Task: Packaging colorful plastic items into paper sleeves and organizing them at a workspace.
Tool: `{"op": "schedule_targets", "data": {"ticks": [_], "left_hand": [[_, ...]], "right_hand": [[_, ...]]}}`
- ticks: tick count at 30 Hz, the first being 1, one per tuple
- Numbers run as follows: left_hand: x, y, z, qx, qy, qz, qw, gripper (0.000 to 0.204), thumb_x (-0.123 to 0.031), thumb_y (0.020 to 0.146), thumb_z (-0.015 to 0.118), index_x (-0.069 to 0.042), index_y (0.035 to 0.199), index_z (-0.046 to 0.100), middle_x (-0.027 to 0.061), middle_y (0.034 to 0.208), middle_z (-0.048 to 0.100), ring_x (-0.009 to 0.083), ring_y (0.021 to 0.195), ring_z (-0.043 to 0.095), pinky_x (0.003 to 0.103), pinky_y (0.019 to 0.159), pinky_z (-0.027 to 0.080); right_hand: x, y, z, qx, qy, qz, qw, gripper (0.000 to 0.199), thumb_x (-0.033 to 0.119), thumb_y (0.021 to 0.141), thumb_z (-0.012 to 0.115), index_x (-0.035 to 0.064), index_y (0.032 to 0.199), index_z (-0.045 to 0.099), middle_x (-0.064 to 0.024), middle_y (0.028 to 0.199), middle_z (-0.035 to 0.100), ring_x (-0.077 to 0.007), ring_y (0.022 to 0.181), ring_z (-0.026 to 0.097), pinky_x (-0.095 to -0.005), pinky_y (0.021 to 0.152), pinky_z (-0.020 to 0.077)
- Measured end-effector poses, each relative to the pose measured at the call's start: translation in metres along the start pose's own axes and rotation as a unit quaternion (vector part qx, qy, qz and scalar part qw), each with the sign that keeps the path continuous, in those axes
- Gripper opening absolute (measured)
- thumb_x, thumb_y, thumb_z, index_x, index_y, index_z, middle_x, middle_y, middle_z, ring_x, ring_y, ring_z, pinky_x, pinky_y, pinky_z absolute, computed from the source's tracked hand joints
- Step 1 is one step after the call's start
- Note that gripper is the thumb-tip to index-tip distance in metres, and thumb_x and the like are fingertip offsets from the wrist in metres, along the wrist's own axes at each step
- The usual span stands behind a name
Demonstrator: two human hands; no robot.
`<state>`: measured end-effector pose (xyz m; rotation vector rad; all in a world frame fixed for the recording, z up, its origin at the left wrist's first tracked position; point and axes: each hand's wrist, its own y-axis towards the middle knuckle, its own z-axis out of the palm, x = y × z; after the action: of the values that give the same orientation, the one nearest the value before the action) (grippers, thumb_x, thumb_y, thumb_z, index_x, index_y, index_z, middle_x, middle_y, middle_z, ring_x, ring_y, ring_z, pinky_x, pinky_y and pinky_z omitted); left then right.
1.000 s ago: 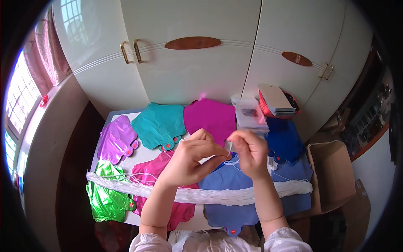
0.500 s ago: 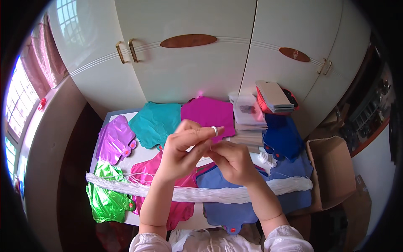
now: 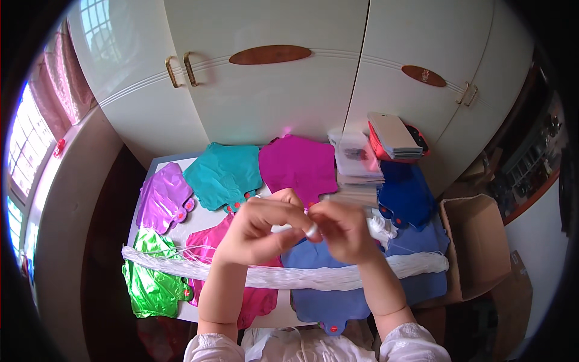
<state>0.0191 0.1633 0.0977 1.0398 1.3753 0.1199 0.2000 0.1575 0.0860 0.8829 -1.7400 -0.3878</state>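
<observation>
Above the middle of the table, my left hand [image 3: 256,228] and my right hand [image 3: 344,229] meet with curled fingers. A white band [image 3: 311,230] circles a finger of my left hand where the fingertips come together. Anything pinched between them is too small or hidden to make out. Beneath my forearms a long bundle of white string [image 3: 301,279] stretches across the table. It lies over flat foil balloons: shiny green [image 3: 151,283], pink [image 3: 259,304] and greyish blue [image 3: 332,304].
Purple [image 3: 164,196], teal [image 3: 222,176] and magenta [image 3: 298,166] foil balloons lie along the table's far side. Dark blue ones [image 3: 407,196] lie at right, beside stacked cards [image 3: 395,136] on a red container. An open cardboard box [image 3: 476,247] stands right; white cabinets [image 3: 265,102] rise behind.
My fingers have shifted and curled inward; the white-banded finger has dropped from pointing across to bending downward. My left hand has turned, and both hands remain together over the table.
</observation>
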Motion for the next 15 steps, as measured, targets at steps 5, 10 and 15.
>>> {"op": "schedule_targets", "data": {"ticks": [5,10,15], "left_hand": [[0.003,0.008,0.017,-0.255,0.036,0.003,0.966,0.018,-0.007,0.079,0.059,0.005,0.092,0.062,0.0106,0.085,0.065,0.0152,0.076,0.051,0.031,0.069,0.039],[-0.002,-0.003,-0.004,-0.023,0.103,-0.003,0.994,0.011,-0.008,0.079,0.058,0.002,0.078,0.061,0.0049,0.078,0.065,0.0164,0.074,0.05,0.032,0.068,0.038],[0.011,0.006,0.014,-0.312,-0.069,0.006,0.947,0.012,-0.004,0.08,0.056,0.006,0.082,0.063,0.0048,0.071,0.064,0.0166,0.075,0.05,0.033,0.072,0.04]], "right_hand": [[-0.004,0.0,0.005,0.068,0.018,0.025,0.997,0.011,0.01,0.087,0.053,0.0016,0.083,0.058,-0.0104,0.069,0.061,-0.0248,0.061,0.062,-0.0294,0.054,0.0461],[0.001,0.001,-0.009,0.024,-0.004,0.004,1.0,0.006,0.007,0.083,0.054,0.0025,0.081,0.057,-0.0099,0.071,0.061,-0.0253,0.064,0.062,-0.0313,0.055,0.0467],[-0.006,-0.005,0.024,0.069,-0.08,-0.05,0.993,0.004,0.007,0.081,0.055,0.0039,0.08,0.056,-0.0106,0.072,0.059,-0.0299,0.063,0.059,-0.0354,0.054,0.0444]]}}
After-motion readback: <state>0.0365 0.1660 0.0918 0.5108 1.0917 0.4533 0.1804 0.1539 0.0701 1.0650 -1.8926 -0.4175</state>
